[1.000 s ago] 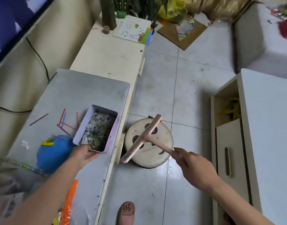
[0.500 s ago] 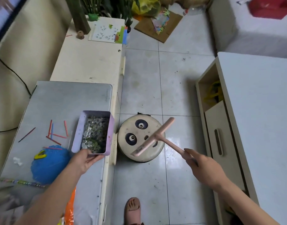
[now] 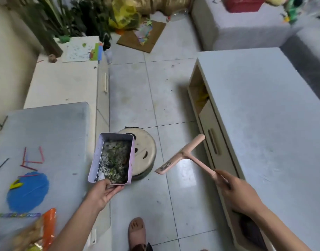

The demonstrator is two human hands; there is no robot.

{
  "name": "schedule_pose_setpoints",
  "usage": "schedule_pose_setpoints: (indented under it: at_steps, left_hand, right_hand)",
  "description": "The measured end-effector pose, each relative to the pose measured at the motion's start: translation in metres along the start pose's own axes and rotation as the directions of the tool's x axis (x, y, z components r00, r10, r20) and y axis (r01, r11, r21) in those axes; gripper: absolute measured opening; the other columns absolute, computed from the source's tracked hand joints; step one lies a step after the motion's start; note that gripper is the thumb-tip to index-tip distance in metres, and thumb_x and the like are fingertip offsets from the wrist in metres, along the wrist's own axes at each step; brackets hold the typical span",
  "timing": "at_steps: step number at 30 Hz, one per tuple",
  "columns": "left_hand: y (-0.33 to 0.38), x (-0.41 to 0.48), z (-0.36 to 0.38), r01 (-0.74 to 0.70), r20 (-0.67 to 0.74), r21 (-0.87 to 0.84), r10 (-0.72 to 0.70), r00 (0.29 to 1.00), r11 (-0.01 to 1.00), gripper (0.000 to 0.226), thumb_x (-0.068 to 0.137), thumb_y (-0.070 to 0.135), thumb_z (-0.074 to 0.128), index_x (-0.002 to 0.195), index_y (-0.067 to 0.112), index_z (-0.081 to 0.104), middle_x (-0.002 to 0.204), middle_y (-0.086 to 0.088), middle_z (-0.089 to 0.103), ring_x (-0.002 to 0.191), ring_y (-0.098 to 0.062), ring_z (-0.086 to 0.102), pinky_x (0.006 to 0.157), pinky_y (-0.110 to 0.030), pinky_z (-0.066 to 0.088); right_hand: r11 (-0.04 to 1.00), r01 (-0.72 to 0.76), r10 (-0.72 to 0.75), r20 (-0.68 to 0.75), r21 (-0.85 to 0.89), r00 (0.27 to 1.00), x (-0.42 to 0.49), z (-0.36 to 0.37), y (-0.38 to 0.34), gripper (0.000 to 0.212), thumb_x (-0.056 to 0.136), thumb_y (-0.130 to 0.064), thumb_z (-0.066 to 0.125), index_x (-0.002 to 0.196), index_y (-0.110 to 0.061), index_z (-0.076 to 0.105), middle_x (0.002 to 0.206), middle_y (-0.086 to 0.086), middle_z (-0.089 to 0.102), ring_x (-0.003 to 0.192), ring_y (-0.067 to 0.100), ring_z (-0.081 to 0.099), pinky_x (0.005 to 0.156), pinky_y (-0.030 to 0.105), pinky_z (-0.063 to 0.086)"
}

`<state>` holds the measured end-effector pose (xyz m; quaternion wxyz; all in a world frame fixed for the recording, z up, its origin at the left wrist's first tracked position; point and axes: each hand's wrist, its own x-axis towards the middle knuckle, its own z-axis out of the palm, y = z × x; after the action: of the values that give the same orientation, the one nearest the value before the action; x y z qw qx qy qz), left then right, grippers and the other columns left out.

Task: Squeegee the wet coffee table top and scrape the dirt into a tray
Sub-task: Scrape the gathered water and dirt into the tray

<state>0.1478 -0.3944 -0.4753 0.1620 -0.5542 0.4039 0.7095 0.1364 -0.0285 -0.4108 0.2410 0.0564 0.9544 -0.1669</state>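
My left hand point(image 3: 105, 192) grips the near end of a lilac rectangular tray point(image 3: 96, 158) filled with dark wet dirt and green bits. The tray hangs past the right edge of the grey table on the left point(image 3: 46, 127), partly over the floor. My right hand point(image 3: 238, 194) holds the handle of a pink squeegee point(image 3: 182, 154), whose blade points up and left over the floor tiles. The white coffee table top point(image 3: 264, 109) stretches along the right side, beside the squeegee.
A round panda-face stool point(image 3: 144, 151) stands on the floor behind the tray. Coloured sticks point(image 3: 33, 160), a blue disc point(image 3: 27, 192) and an orange packet point(image 3: 48, 227) lie on the grey table. My foot point(image 3: 137, 232) is on the tiles. Plants and cardboard are at the back.
My left hand has lifted the tray off the grey table and carried it right, over the stool's edge. The squeegee has moved right toward the white coffee table.
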Motion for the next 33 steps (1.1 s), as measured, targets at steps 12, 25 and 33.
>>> schedule_pose_setpoints:
  at_steps: [12, 25, 33]
  left_hand:
    - [-0.159, -0.046, 0.154, 0.142, 0.122, 0.147, -0.160, 0.980, 0.979, 0.027, 0.089, -0.012, 0.031, 0.110, -0.011, 0.047, 0.061, -0.031, 0.063, 0.057, -0.048, 0.065, 0.036, -0.033, 0.052]
    - [-0.273, -0.035, 0.281, 0.283, 0.082, 0.071, -0.288, 0.954, 0.957, 0.016, 0.093, -0.008, 0.033, 0.090, -0.009, 0.049, 0.132, -0.034, 0.047, 0.124, -0.049, 0.045, 0.044, -0.036, 0.054]
    - [-0.326, 0.004, 0.346, 0.305, 0.044, -0.081, -0.302, 0.952, 0.949, 0.028, 0.092, -0.012, 0.033, 0.117, -0.006, 0.045, 0.134, -0.034, 0.046, 0.122, -0.052, 0.046, 0.064, -0.050, 0.051]
  right_hand:
    - [0.993, -0.111, 0.110, -0.032, -0.034, 0.993, -0.065, -0.057, 0.235, 0.035, 0.100, -0.045, 0.034, 0.133, -0.042, 0.043, 0.106, -0.009, 0.065, 0.097, 0.018, 0.060, 0.066, 0.031, 0.042]
    - [0.988, -0.157, 0.157, -0.048, 0.002, 0.986, -0.041, -0.084, 0.370, 0.023, 0.099, -0.043, 0.038, 0.114, -0.036, 0.054, 0.092, -0.007, 0.065, 0.091, 0.024, 0.059, 0.069, 0.033, 0.046]
    - [0.995, -0.094, 0.095, -0.062, 0.013, 0.994, 0.026, -0.109, 0.450, 0.028, 0.095, -0.059, 0.035, 0.099, -0.039, 0.054, 0.074, -0.012, 0.062, 0.075, 0.016, 0.059, 0.057, 0.028, 0.040]
